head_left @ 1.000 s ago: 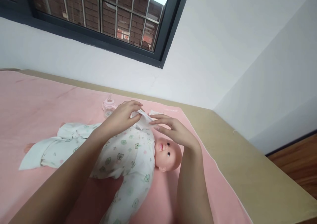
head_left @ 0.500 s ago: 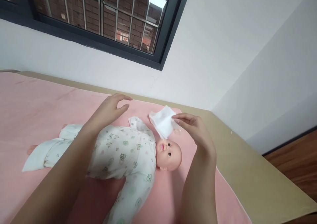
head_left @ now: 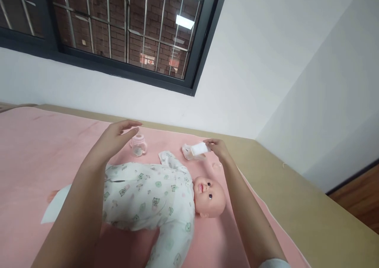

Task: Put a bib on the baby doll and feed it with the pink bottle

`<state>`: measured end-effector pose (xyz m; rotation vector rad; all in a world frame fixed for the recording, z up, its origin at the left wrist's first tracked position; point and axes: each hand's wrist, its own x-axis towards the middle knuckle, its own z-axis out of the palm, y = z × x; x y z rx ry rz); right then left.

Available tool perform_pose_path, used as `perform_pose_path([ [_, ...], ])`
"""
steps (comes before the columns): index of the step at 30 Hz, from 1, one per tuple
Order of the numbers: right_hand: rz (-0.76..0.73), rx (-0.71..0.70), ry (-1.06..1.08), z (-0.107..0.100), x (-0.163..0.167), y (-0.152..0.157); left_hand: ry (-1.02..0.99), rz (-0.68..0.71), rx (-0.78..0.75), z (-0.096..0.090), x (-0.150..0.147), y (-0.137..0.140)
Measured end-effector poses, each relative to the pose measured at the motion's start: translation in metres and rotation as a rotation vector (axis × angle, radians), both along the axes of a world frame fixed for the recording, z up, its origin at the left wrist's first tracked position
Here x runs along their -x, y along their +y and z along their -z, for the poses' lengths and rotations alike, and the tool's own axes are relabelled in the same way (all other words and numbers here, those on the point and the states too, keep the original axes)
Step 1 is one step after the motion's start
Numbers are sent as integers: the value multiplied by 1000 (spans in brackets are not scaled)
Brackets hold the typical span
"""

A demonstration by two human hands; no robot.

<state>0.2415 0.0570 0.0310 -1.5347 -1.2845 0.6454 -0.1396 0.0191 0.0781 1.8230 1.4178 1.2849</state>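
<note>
A doll [head_left: 210, 197] in white, bear-printed clothes lies face up with its head to the right. My right hand [head_left: 218, 147] pinches a white tissue [head_left: 200, 148] beyond the doll's head. Against the tissue's left side lies a small whitish packet [head_left: 187, 152], partly covered. My left hand [head_left: 120, 137] is open, thumb and fingers apart, over the top of a small clear pink baby bottle [head_left: 138, 146]. Whether the fingers touch the bottle, I cannot tell. My left forearm hides part of the doll's legs.
A pink mat [head_left: 26, 153] lies under everything, on a tan surface [head_left: 296, 189]. White wall [head_left: 237, 82] and a dark-framed barred window [head_left: 124, 70] rise behind. A small clear item [head_left: 216, 165] lies near the doll's head.
My left hand has moved left to the bottle, which now shows. My right hand has lowered the tissue away from the doll's face, beside the packet. The view has tilted up slightly.
</note>
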Motion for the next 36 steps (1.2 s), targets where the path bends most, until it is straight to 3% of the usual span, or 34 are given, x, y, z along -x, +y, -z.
perform_pose_path([
  [5,-109,0,214,2,-1,20,-20,-23,19,1,5,4],
  [12,-147,214,420,41,1,9,-29,-34,-1,1,9,3],
  [21,-197,224,360,57,-5,-5,-78,-45,-12,-5,6,-5],
  [25,23,92,36,65,-16,-14,-99,-50,-13,-6,4,-8],
  [30,306,-45,-173,87,-34,-32,-151,-122,-11,4,4,3],
  [33,421,-2,-328,106,-38,-42,-207,-232,22,9,10,8],
  [36,450,95,-342,121,-41,-45,-208,-276,15,9,12,5],
])
